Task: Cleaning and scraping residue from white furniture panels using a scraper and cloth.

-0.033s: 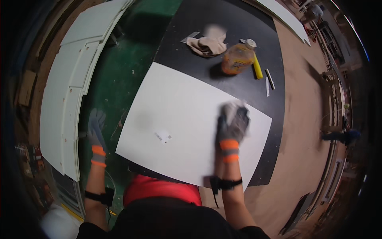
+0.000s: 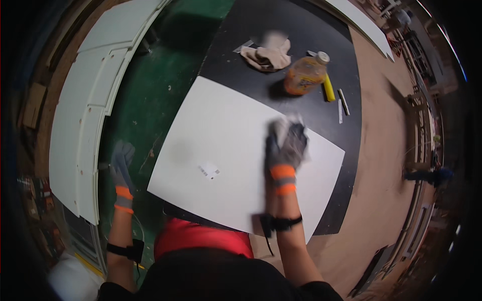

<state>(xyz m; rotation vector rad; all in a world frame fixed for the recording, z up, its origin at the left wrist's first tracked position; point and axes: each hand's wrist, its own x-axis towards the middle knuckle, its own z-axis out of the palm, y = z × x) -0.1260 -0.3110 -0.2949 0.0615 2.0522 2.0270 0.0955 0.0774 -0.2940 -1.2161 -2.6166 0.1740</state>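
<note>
A white panel [image 2: 221, 130] lies flat in front of me, with a small printed label [image 2: 209, 171] on its face. My right hand [image 2: 287, 148], in a grey glove with an orange-striped cuff, presses a pale cloth [image 2: 296, 121] on the panel near its far right edge. Motion blurs that hand and cloth, and part of the cloth is hidden under the fingers. My left hand [image 2: 121, 163], gloved alike, hangs open off the panel's left side, above the green floor, its fingers stretched out and holding nothing.
The panel rests on a black table [image 2: 251, 25]. Beyond it stand a crumpled beige rag [image 2: 268, 56], a clear bottle of orange liquid [image 2: 305, 75], a yellow-handled tool [image 2: 328, 89] and a thin white marker [image 2: 343, 102]. Stacked white panels [image 2: 80, 125] fill the left side.
My right hand has slid a little leftward and away from me over the panel with the cloth. My left hand stays almost in place.
</note>
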